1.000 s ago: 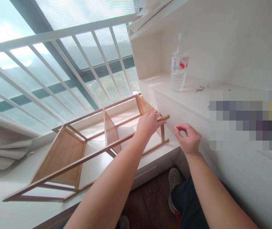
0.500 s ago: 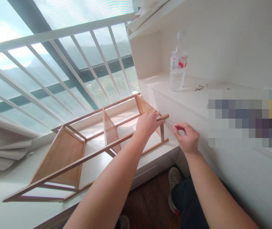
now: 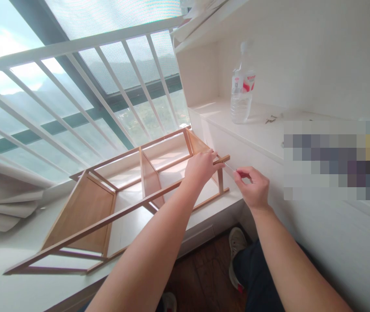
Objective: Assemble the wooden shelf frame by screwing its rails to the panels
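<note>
A wooden shelf rack lies on its side along the white window ledge, with its panels standing between the long rails. My left hand is closed around the right end of the nearest rail. Between the fingertips of my right hand is a thin metal rod that looks like a hex key. It points left toward the rail end beside my left fingers. Where its tip meets the wood is too small to make out, and my right fingers hide its other end.
On the white shelf at the right stand a water bottle and several small bolts. A blurred patch covers things farther right. White railings run behind the rack, a curtain hangs at left, and my shoes are on the dark floor below.
My right hand has shifted very slightly left, and the thin rod shows more clearly. My left hand and the rack stay in place.
</note>
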Available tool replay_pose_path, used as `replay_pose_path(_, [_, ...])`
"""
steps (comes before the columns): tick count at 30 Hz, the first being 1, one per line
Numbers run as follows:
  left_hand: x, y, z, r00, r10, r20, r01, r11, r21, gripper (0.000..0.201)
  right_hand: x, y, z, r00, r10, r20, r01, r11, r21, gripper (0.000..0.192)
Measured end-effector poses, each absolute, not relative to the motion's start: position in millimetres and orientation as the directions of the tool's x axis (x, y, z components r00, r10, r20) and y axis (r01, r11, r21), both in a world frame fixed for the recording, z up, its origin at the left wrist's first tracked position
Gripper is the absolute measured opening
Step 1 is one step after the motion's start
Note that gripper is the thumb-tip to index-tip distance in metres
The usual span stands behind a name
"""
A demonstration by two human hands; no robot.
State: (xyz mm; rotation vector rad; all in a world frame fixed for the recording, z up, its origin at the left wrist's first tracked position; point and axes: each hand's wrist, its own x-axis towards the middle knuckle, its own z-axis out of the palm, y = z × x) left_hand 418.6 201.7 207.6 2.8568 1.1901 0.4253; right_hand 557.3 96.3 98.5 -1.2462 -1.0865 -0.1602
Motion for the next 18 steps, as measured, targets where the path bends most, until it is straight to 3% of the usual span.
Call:
replay_pose_path(3, [418.8, 201.8, 207.6, 0.678, 0.694, 0.242, 0.692, -0.714, 0.107, 0.043, 551.7, 102.4, 95.0, 0.673, 0.612, 0.414, 0.157, 0.43, -0.889, 0.02])
replay_pose_path(5, [419.2, 201.7, 207.9, 0.683, 0.69, 0.239, 0.688, -0.718, 0.104, 0.044, 546.3, 105.5, 96.9, 0.629, 0.735, 0.252, -0.177, 0.452, -0.874, 0.024])
replay_pose_path(7, [419.7, 201.3, 208.4, 0.685, 0.69, 0.233, 0.689, -0.718, 0.102, 0.044, 541.4, 107.1, 100.9, 0.576, 0.793, 0.197, -0.345, 0.454, -0.822, 0.025])
replay_pose_path(18, [419.6, 199.8, 208.6, 0.68, 0.691, 0.244, 0.692, -0.715, 0.099, 0.041, 539.4, 106.8, 108.4, 0.586, 0.781, 0.214, -0.311, 0.461, -0.831, 0.025])
